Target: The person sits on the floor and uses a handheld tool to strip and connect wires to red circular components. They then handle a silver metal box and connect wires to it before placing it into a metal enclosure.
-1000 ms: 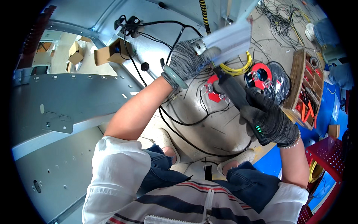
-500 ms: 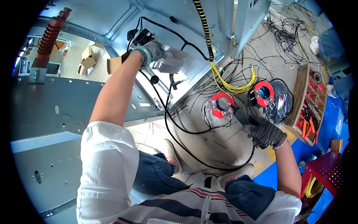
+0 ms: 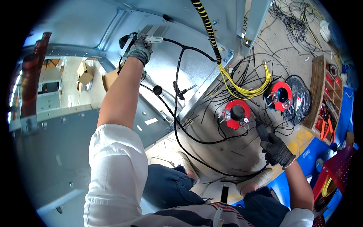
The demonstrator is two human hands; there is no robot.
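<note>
My left hand (image 3: 138, 50), in a grey glove, reaches far up and is closed on a short grey slotted cable duct (image 3: 153, 32), held against the metal cabinet panel (image 3: 189, 72). Black cables (image 3: 177, 75) run down the panel just right of that hand. My right hand (image 3: 276, 150), in a dark glove, hangs low at the right and grips a dark tool handle (image 3: 261, 131). That tool points toward a red ring-shaped part (image 3: 236, 113) lying on the floor.
A second red ring (image 3: 281, 94) and a bundle of yellow wires (image 3: 245, 90) lie among loose black wires. A black-and-yellow striped cable (image 3: 206, 26) hangs from above. A wooden shelf (image 3: 320, 94) stands at right. Cardboard boxes (image 3: 85, 72) sit behind the cabinet opening.
My left hand has carried the grey duct up and left onto the panel. My right hand has dropped from the duct down toward the floor, still holding the tool.
</note>
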